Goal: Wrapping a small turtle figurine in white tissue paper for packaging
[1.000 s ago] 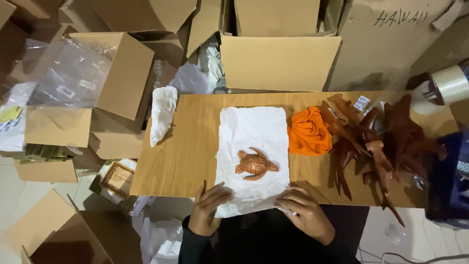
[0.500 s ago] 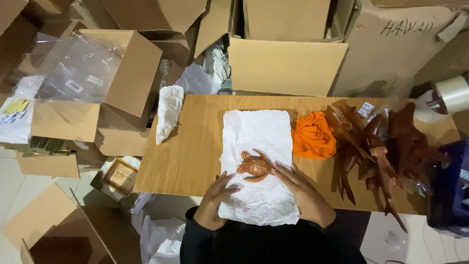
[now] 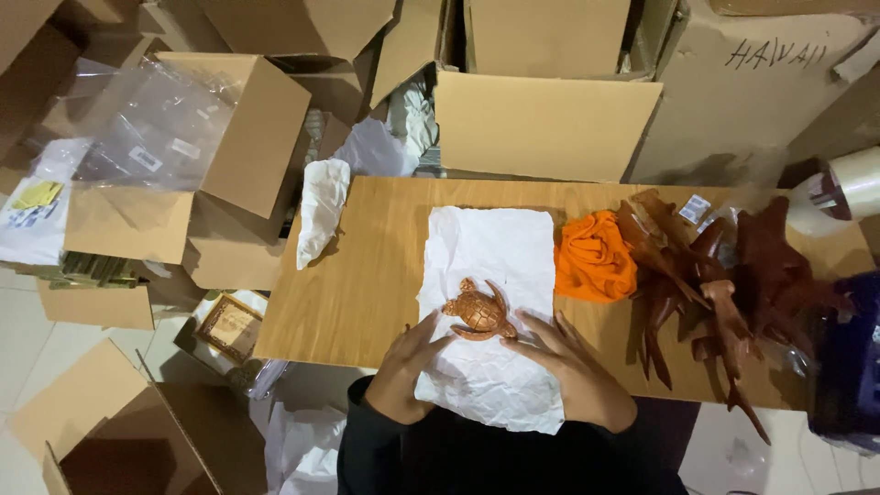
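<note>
Orange cloth [image 3: 594, 257], heap of brown wooden carvings [image 3: 724, 275], tape roll [image 3: 848, 188], open cardboard boxes [image 3: 541, 119].

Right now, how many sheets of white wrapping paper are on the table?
2: one flat sheet under the wooden turtle, and one crumpled sheet at the table's far-left corner. More may be hidden.

Black long sleeves, bare hands

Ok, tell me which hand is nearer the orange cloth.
Right. The right hand lies flat on the white paper just below the orange cloth; the left hand sits across the wooden turtle, farther away.
</note>
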